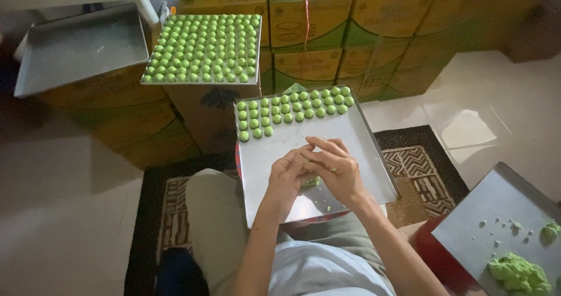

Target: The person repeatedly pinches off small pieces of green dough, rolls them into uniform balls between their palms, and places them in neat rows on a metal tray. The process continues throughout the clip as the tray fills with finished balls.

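My left hand (287,174) and my right hand (336,168) meet over the near part of a metal tray (350,139) that rests on my lap. Both hands press together around a small piece of green dough (311,181), which shows only as a sliver between the palms. Several rows of small green dough balls (289,110) fill the far end of this tray. A few green crumbs lie on the tray below my hands.
A full tray of green balls (204,46) sits on a cardboard box ahead. An empty metal tray (82,47) lies at far left. Lumps of green dough (517,272) lie on a tray (497,214) at right. Stacked yellow-green cartons (374,33) line the back. A patterned rug (423,167) lies underneath.
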